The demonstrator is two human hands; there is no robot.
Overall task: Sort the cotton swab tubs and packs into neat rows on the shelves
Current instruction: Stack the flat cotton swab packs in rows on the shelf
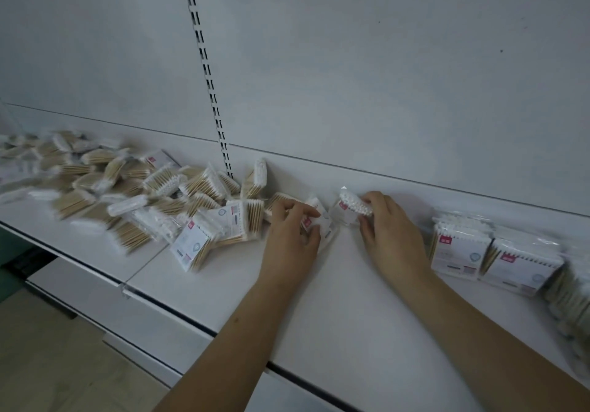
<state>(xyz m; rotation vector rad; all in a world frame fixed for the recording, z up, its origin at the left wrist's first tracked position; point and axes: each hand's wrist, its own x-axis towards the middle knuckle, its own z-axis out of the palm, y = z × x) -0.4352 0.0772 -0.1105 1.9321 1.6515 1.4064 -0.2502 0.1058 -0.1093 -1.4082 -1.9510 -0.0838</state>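
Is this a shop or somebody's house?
Probably a shop, being stocked. The white shelf has a slotted metal upright like store racks, and many identical cotton swab packs lie in a heap, with a few stood in a row at the right.

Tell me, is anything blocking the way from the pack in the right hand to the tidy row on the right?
Nothing visible does. Between the pack held by the right hand and the row of packs, only bare shelf shows.
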